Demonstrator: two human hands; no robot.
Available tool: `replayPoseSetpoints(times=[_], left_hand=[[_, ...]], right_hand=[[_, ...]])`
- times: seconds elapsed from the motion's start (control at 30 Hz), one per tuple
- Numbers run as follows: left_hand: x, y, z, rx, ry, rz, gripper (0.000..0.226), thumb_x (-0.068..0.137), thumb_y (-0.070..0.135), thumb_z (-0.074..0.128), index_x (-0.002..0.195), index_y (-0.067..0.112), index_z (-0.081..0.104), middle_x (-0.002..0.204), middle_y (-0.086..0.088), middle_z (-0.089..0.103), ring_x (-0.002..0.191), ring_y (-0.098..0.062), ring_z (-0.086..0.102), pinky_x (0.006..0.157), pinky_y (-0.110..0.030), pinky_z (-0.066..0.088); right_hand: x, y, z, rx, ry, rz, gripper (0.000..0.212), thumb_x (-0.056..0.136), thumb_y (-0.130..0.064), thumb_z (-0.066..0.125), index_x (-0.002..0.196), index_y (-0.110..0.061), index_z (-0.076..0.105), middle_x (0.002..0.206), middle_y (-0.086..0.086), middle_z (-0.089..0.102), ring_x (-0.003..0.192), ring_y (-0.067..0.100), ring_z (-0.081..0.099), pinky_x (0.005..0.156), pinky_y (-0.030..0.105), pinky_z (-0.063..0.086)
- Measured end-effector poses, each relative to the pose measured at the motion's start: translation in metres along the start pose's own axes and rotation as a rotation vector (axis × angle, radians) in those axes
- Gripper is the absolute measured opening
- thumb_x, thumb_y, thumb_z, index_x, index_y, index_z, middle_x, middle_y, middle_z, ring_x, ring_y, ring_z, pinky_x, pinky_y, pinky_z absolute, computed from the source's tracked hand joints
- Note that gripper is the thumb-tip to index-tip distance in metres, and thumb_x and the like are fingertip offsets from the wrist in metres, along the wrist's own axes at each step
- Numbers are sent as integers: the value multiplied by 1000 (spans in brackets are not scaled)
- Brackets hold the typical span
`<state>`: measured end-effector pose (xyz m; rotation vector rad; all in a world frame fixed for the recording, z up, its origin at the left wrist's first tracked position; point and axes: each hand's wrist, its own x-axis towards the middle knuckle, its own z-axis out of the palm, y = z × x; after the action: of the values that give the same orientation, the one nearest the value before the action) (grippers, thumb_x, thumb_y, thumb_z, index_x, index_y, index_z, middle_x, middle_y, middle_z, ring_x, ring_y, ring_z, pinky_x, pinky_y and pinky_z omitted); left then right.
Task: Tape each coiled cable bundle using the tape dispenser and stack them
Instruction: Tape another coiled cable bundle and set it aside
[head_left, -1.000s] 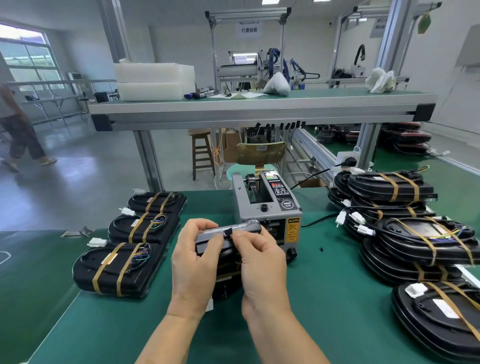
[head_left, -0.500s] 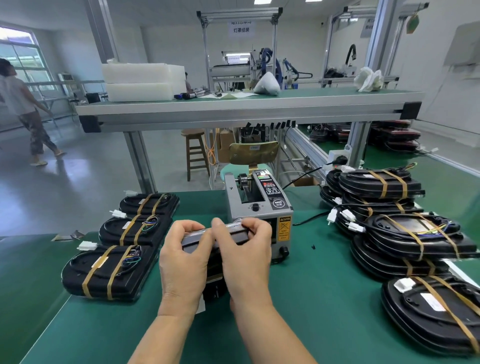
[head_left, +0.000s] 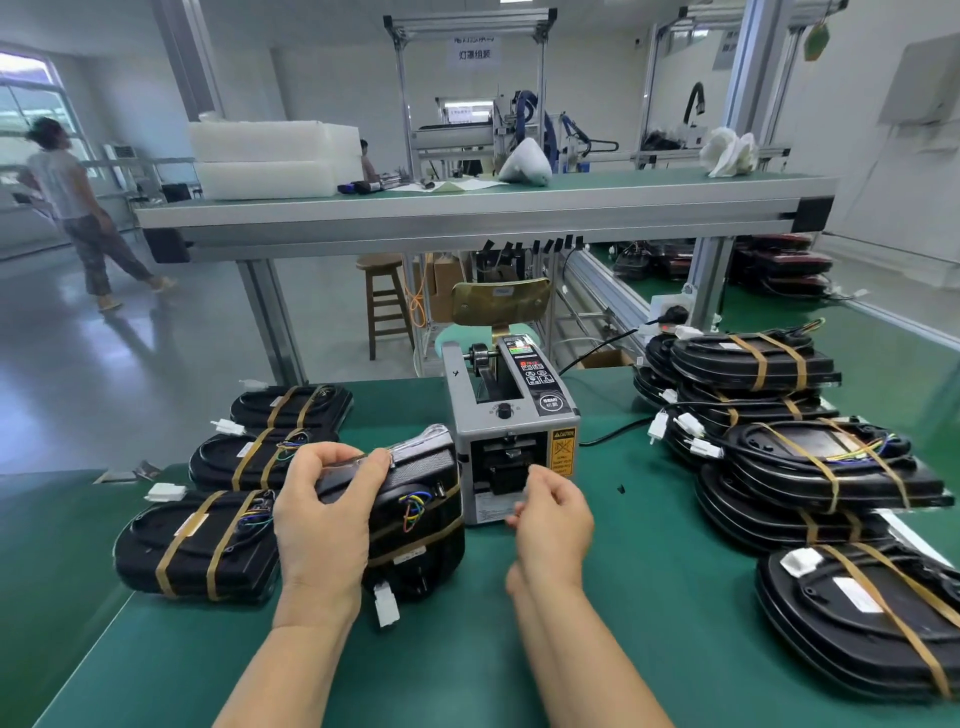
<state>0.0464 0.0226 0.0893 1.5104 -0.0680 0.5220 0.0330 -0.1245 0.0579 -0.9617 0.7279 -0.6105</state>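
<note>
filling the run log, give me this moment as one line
step: taping | left hand: holds cable bundle | right hand: at tape dispenser outlet, grip unclear | stacking: not yet

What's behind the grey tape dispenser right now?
A chair with a tan backrest and pale green seat, beyond the green bench edge. The grey box-shaped tape dispenser covers most of the seat and its legs.

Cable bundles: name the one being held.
The bundle beside the tape dispenser, gripped by the left hand; no other is touched.
</note>
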Motion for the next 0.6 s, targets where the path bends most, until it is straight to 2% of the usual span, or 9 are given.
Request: replayPoseSetpoints(times=[0.1,0.17,0.33,0.47,0.6], left_hand=[[1,0,-1,-21,-1,-13,18,81,20,78,76,28,63,73,16,65,76,-9,60,75,-29,48],[1,0,-1,-26,-3,-11,18,82,20,78,76,29,63,73,16,65,74,-6,60,73,-27,47],[-2,1,-1,-21,-19,-4,18,82,21,77,78,31,63,75,18,66,73,0,60,71,-24,46],[-3,2,-2,-15,-20,-5,16,82,20,77,79,27,63,75,18,66,73,0,60,72,-24,45],[-4,5,-1,-20,-20,-11,16,82,19,78,80,24,63,76,15,66,75,-3,60,75,-27,47]], right_hand=[[13,-2,-3,-31,-12,29,12,91,-6,59,83,-8,67,64,1,49,51,11,38,46,23,39],[16,-4,0,-57,-20,31,12,88,-8,61,77,-8,64,62,1,46,50,12,34,45,24,35],[21,-7,6,-80,-40,60,4,87,-12,68,84,-11,69,52,-4,51,44,11,38,41,22,37],[24,-5,10,-90,-31,63,4,87,-7,66,88,-10,68,67,2,57,54,16,46,49,25,40],[23,-6,10,-75,-22,43,10,87,-5,64,83,-14,66,68,0,59,46,12,44,44,24,39]])
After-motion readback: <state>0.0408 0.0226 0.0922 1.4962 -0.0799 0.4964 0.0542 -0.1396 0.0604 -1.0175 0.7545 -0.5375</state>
